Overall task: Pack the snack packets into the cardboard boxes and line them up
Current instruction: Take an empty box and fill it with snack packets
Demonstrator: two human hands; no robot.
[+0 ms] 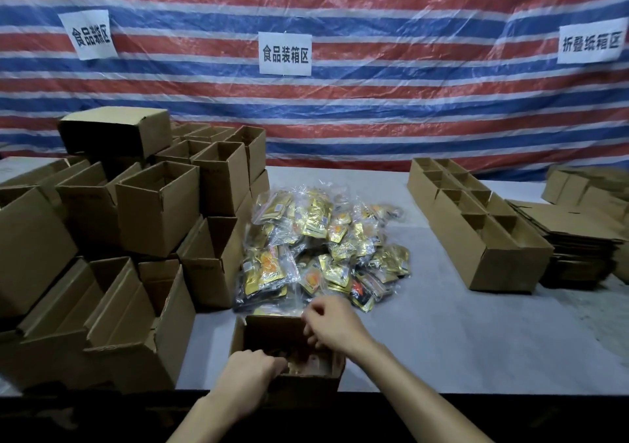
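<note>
Snack packets [323, 248] are heaped mid-table: crinkly gold foil pouches in clear plastic bags, just behind the open cardboard box [272, 332] at the near edge, with a few inside it. Backdrop's a glossy red-white-blue striped tarp [374, 119]. Grey table [442, 340], matte brown boxes piled left [156, 211], a tidy row right [483, 238]. Left hand [248, 371] and right hand [332, 323] dip into the box, fingers curled; can't tell what they're pinching.
</note>
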